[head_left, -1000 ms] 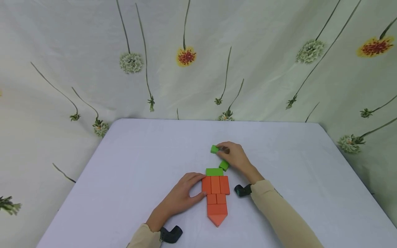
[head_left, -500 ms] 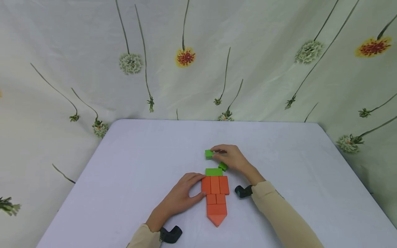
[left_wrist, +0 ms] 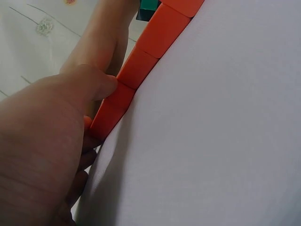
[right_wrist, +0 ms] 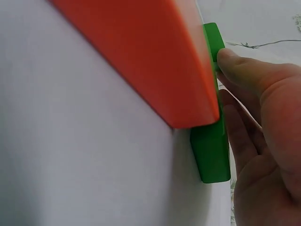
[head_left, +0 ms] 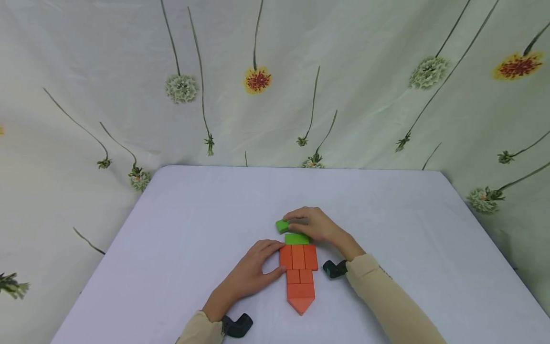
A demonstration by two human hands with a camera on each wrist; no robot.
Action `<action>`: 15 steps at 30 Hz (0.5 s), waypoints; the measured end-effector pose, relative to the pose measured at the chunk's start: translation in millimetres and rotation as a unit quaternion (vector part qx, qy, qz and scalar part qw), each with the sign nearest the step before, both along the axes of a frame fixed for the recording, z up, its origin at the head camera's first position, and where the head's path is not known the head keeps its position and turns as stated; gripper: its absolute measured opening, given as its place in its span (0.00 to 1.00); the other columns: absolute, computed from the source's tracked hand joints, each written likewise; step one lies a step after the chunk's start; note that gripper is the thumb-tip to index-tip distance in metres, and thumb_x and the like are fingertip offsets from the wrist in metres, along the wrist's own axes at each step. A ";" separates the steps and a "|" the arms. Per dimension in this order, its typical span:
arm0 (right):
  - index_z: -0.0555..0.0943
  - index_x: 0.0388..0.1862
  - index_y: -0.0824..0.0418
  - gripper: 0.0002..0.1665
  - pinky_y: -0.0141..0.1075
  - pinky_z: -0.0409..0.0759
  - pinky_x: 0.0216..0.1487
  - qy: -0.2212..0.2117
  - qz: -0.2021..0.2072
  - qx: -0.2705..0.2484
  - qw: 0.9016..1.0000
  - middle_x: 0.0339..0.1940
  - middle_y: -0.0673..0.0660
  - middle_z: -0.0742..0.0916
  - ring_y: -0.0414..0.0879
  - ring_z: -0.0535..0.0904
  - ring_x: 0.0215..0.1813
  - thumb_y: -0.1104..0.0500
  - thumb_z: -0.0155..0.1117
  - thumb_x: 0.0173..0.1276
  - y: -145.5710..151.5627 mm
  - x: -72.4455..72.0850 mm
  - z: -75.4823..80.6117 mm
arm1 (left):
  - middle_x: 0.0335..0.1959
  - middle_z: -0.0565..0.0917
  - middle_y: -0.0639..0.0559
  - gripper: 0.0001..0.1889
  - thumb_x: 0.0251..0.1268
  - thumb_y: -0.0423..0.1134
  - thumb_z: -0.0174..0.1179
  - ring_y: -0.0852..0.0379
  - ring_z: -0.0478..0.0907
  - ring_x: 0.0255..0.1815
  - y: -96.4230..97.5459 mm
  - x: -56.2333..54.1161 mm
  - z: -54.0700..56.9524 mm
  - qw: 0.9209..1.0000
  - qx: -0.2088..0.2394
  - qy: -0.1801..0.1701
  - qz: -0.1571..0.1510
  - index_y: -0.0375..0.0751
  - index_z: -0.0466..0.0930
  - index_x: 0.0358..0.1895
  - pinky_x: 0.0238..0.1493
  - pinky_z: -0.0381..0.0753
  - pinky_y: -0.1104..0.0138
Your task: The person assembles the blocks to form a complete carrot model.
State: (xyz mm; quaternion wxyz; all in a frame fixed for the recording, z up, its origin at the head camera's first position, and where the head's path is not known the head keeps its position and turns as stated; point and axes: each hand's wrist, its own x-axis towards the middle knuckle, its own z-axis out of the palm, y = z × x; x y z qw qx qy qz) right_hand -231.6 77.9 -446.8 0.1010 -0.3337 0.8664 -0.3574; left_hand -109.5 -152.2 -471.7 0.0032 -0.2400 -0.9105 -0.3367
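My right hand (head_left: 315, 225) pinches a small green block (head_left: 281, 226) between thumb and fingers in the head view. Just below lies a longer green block (head_left: 296, 239), against the top row of orange blocks. In the right wrist view the thumb touches a green block (right_wrist: 214, 40), and more green (right_wrist: 211, 157) shows past an orange block (right_wrist: 141, 56). A second small green block is hidden behind my right hand in the head view. My left hand (head_left: 251, 274) holds the left orange block (head_left: 285, 257) of that row, thumb at its near end and fingers at its far end.
Several orange blocks (head_left: 300, 290) lie flat and touching below the top row, ending in a triangle (head_left: 301, 305) pointing toward me. White cloth covers the table (head_left: 206, 210). A flower-print curtain (head_left: 361, 119) hangs behind its far edge.
My right hand has moved left and nearer to me with the small green block. The other small green block has become covered by that hand. My left hand has stayed put.
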 end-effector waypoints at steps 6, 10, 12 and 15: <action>0.87 0.60 0.55 0.17 0.47 0.80 0.66 0.028 0.033 0.002 0.999 0.59 0.53 0.89 0.51 0.82 0.63 0.58 0.67 0.75 0.2 0.3 -2.7 | 0.68 0.77 0.52 0.30 0.69 0.49 0.68 0.54 0.71 0.72 0.3 1.3 -0.9 1.000 0.001 0.008 0.001 0.44 0.75 0.71 0.73 0.74 0.54; 0.86 0.61 0.54 0.18 0.45 0.81 0.65 0.022 0.036 0.012 0.999 0.59 0.51 0.89 0.49 0.81 0.63 0.58 0.66 0.75 -0.2 0.7 -2.2 | 0.68 0.77 0.52 0.30 0.69 0.49 0.68 0.54 0.70 0.73 0.2 1.4 -0.9 1.000 -0.001 0.002 0.003 0.44 0.75 0.71 0.74 0.73 0.54; 0.86 0.61 0.53 0.18 0.44 0.81 0.64 0.016 0.035 0.017 0.999 0.59 0.50 0.88 0.49 0.80 0.63 0.58 0.66 0.75 -0.4 1.2 -1.6 | 0.68 0.77 0.52 0.30 0.69 0.49 0.68 0.54 0.70 0.72 0.1 1.0 -1.3 1.000 -0.004 0.006 0.002 0.45 0.75 0.71 0.73 0.74 0.54; 0.86 0.62 0.52 0.18 0.44 0.81 0.64 0.009 0.033 0.017 0.999 0.60 0.50 0.88 0.49 0.79 0.64 0.58 0.66 0.75 -1.0 2.0 -0.6 | 0.68 0.77 0.52 0.30 0.69 0.49 0.68 0.54 0.71 0.72 -0.2 0.4 -1.9 1.000 -0.006 0.012 0.000 0.45 0.75 0.71 0.73 0.74 0.53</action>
